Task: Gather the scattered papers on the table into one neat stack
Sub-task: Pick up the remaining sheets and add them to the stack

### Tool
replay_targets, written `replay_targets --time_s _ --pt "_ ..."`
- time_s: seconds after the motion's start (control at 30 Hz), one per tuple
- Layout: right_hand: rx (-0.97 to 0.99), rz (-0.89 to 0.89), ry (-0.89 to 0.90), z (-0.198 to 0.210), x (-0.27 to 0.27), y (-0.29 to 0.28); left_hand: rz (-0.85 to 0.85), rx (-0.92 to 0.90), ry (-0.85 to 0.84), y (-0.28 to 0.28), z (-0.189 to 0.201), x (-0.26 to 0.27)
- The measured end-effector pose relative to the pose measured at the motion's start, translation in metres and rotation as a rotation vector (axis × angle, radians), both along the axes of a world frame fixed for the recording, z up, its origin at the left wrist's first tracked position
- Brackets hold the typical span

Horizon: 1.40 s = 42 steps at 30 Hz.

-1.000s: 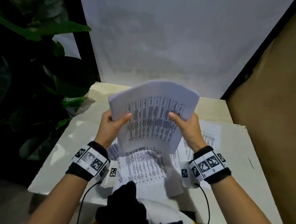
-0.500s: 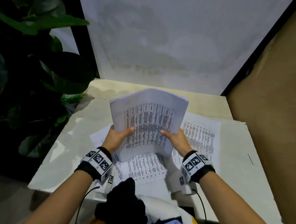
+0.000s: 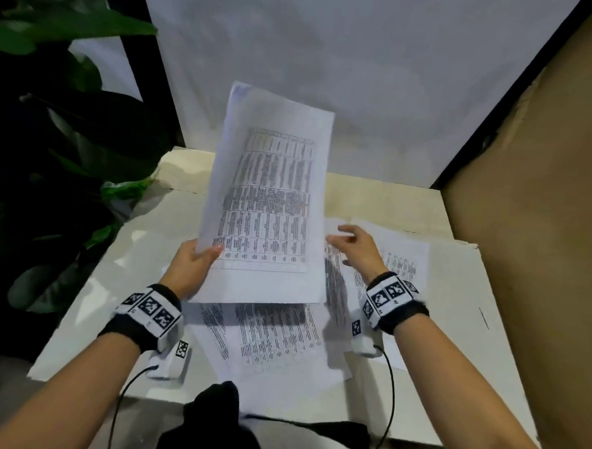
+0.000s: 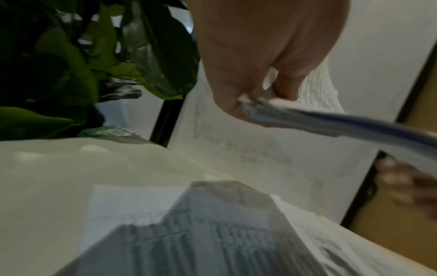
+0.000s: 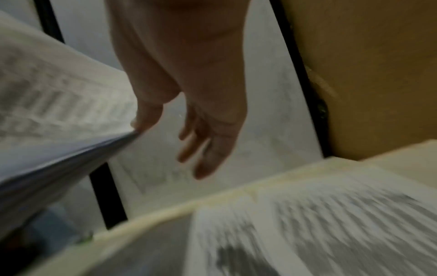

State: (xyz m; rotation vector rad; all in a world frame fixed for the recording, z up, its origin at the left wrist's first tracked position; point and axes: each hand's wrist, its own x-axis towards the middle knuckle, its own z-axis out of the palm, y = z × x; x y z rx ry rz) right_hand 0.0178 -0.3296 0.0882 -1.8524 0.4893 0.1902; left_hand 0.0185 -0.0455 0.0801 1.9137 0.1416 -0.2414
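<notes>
A person's left hand [image 3: 191, 265] pinches a sheaf [image 3: 266, 202] of printed papers by its lower left corner, tilted up at the centre of the frame above the table [image 3: 451, 370]. The right hand [image 3: 356, 250], fingers loosely spread and holding nothing, hovers at the sheaf's right edge over loose sheets [image 3: 402, 260] at right; more sheets [image 3: 275, 340] lie below centre. To do this well, slide each loose sheet flat under the sheaf, then square the edges.
</notes>
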Motion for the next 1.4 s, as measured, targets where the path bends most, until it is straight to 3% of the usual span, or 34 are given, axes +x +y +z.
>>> replay_targets --time_s 0.13,0.2,0.33,0.47,0.7,0.8,0.97,1.2,1.4 --pt "-0.328 -0.024 0.551 -0.075 -0.037 -0.025 0.178 0.008 0.060 0.031 -0.008 -0.014" --pt "-0.469 -0.027 0.626 -0.087 -0.051 -0.016 0.211 0.017 0.090 0.050 -0.016 -0.020" --pt "-0.421 0.011 0.544 -0.096 -0.059 0.029 0.304 0.054 0.132 0.075 -0.030 -0.034" --pt "-0.276 -0.054 0.499 -0.114 -0.059 0.061 0.270 0.099 0.177 0.088 -0.044 -0.044" --pt "-0.529 0.065 0.420 -0.116 -0.065 0.074 0.229 0.089 0.172 0.085 -0.045 -0.055" --pt "-0.449 0.102 0.346 -0.118 -0.065 0.070 0.233 0.082 0.168 0.082 -0.044 -0.056" --pt "-0.283 -0.075 0.306 -0.089 -0.064 0.031 0.222 0.081 0.158 0.082 -0.045 -0.054" --pt "-0.013 -0.301 -0.002 -0.022 -0.074 -0.035 0.233 0.031 0.117 0.065 -0.043 -0.048" --pt "0.122 -0.403 -0.191 0.021 -0.075 -0.055 0.182 -0.010 0.057 0.031 -0.036 -0.038"
